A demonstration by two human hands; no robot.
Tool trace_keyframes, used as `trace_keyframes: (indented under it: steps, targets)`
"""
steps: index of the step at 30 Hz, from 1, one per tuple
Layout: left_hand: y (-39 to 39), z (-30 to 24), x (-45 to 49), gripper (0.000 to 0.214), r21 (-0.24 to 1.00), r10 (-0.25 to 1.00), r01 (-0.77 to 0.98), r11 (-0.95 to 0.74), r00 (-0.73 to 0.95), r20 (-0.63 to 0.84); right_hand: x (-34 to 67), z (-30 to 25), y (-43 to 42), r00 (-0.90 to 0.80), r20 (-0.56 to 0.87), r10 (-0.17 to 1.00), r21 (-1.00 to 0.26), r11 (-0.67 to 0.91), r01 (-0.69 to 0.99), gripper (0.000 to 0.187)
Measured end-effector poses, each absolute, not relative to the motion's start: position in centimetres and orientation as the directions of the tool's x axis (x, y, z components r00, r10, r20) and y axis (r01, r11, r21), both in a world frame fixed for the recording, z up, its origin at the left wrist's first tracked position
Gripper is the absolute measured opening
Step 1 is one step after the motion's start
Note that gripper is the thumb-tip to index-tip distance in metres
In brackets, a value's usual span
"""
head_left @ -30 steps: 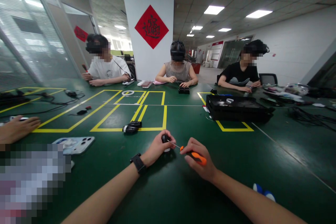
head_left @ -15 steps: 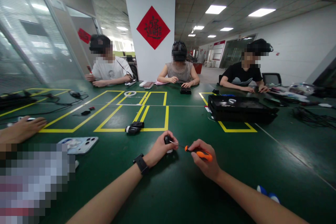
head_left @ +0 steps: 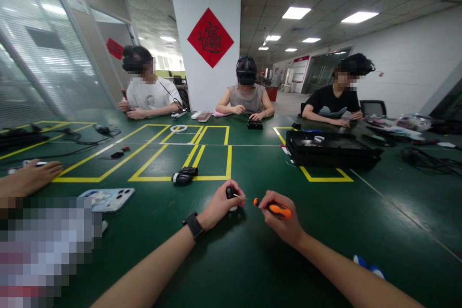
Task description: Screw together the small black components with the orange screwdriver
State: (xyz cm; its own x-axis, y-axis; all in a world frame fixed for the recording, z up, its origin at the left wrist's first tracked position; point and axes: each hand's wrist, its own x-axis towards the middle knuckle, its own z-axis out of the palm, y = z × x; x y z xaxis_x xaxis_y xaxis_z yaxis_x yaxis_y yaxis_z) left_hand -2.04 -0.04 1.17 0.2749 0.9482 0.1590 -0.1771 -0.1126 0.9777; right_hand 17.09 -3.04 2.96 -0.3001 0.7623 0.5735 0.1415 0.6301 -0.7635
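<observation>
My left hand (head_left: 221,200), with a black watch on its wrist, is closed around a small black and white object (head_left: 230,193) low over the green table (head_left: 231,260). Its kind is partly hidden by my fingers. My right hand (head_left: 282,216) grips the orange and black handle of a screwdriver (head_left: 279,210). The thin shaft points left, its tip at the small object between my left fingers. Whether the tip touches it I cannot tell.
Ahead lies a black coiled bundle (head_left: 185,175) on yellow tape. A large black case (head_left: 332,149) stands to the right, a phone (head_left: 113,199) to the left. A co-worker's hand (head_left: 34,175) rests at far left. Several people sit around the table. Blue-white objects (head_left: 368,266) lie near my right forearm.
My hands hold nearly the same place and grip. The screwdriver handle has shifted very slightly. Across the table at right, a person's head and hands have moved.
</observation>
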Motion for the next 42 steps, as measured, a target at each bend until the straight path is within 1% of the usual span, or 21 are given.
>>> trace_keyframes:
  steps: [2, 5, 7, 10, 14, 18, 23, 26, 28, 31, 34, 39, 40, 42]
  targets:
    - [-0.03, 1.15, -2.03, 0.03, 0.978, 0.951, -0.176, -0.109, 0.27, 0.154, 17.08, 2.99, -3.04, -0.311, 0.591, 0.744, -0.746, 0.651, 0.139, 0.005]
    - [-0.04, 1.22, -2.06, 0.029, 0.978, 0.951, -0.175, -0.11, 0.268, 0.155, 17.04, 3.06, -3.11, -0.295, 0.542, 0.787, -0.788, 0.598, 0.148, 0.011]
    - [-0.05, 1.26, -2.11, 0.028, 0.978, 0.951, -0.179, -0.11, 0.268, 0.156, 17.03, 3.04, -3.16, -0.296, 0.519, 0.802, -0.804, 0.575, 0.15, 0.01]
    - [-0.05, 1.23, -2.18, 0.029, 0.977, 0.947, -0.179, -0.112, 0.278, 0.16, 17.12, 2.89, -3.16, -0.315, 0.535, 0.784, -0.787, 0.598, 0.15, 0.007]
    - [0.0, 1.12, -2.14, 0.028, 0.979, 0.949, -0.167, -0.117, 0.272, 0.159, 17.37, 2.7, -3.11, -0.307, 0.575, 0.759, -0.756, 0.636, 0.154, 0.008]
    - [-0.01, 1.21, -2.01, 0.028, 0.983, 0.955, -0.146, -0.113, 0.256, 0.148, 17.52, 2.72, -3.05, -0.301, 0.585, 0.753, -0.75, 0.643, 0.154, 0.009]
    - [-0.06, 1.31, -2.04, 0.029, 0.981, 0.953, -0.168, -0.097, 0.269, 0.14, 17.42, 2.94, -2.95, -0.355, 0.603, 0.714, -0.713, 0.682, 0.163, 0.009]
    - [-0.07, 1.25, -2.06, 0.029, 0.98, 0.951, -0.173, -0.102, 0.272, 0.147, 17.32, 2.93, -2.91, -0.323, 0.552, 0.769, -0.767, 0.62, 0.166, 0.012]
    - [-0.07, 1.2, -2.06, 0.029, 0.98, 0.951, -0.173, -0.102, 0.273, 0.147, 17.32, 2.89, -2.9, -0.296, 0.528, 0.796, -0.793, 0.587, 0.164, 0.01]
    - [-0.01, 1.12, -2.06, 0.029, 0.979, 0.949, -0.174, -0.106, 0.275, 0.151, 17.34, 2.87, -2.87, -0.316, 0.564, 0.763, -0.764, 0.627, 0.151, 0.006]
    - [0.09, 1.06, -2.12, 0.028, 0.977, 0.947, -0.18, -0.115, 0.278, 0.163, 17.29, 2.89, -2.84, -0.324, 0.595, 0.736, -0.741, 0.658, 0.135, 0.007]
    - [0.12, 1.03, -2.15, 0.028, 0.979, 0.946, -0.17, -0.113, 0.283, 0.158, 17.3, 2.65, -2.73, -0.274, 0.485, 0.83, -0.845, 0.526, 0.096, 0.012]
    - [0.11, 1.0, -2.13, 0.028, 0.98, 0.946, -0.163, -0.113, 0.284, 0.156, 17.35, 2.6, -2.68, -0.269, 0.478, 0.836, -0.852, 0.516, 0.09, 0.01]
    - [0.17, 0.88, -2.08, 0.027, 0.981, 0.948, -0.15, -0.125, 0.275, 0.163, 17.43, 2.54, -2.56, -0.27, 0.509, 0.817, -0.831, 0.548, 0.093, 0.007]
